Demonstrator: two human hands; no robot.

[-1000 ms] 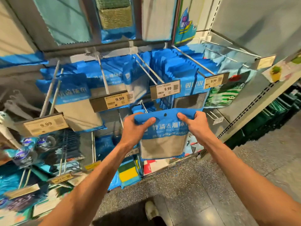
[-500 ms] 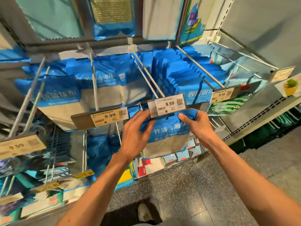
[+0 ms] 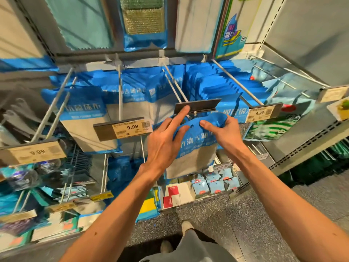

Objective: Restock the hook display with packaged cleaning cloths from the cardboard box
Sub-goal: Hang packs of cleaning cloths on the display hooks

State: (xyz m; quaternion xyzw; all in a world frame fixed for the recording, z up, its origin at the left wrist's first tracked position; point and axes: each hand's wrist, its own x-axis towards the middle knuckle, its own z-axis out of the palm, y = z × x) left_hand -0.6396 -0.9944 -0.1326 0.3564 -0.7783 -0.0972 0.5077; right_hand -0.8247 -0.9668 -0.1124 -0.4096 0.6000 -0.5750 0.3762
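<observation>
The right hand (image 3: 224, 133) pinches the crumpled blue top of a packaged cloth (image 3: 194, 152), fingers and thumb curled into it. At its 9 o'clock the left hand (image 3: 164, 144) is spread wide, thumb against the pack. Its index fingertip touches the price tag holder (image 3: 197, 107) at 1 o'clock. Beyond, the hook (image 3: 175, 82) runs toward 11 o'clock, with hanging blue packs (image 3: 226, 86) at 2 o'clock.

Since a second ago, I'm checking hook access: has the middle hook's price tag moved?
Yes. The price tag has flipped upward about the tip of its hook, printed face now hidden, with the left hand touching it by the index finger.
</observation>
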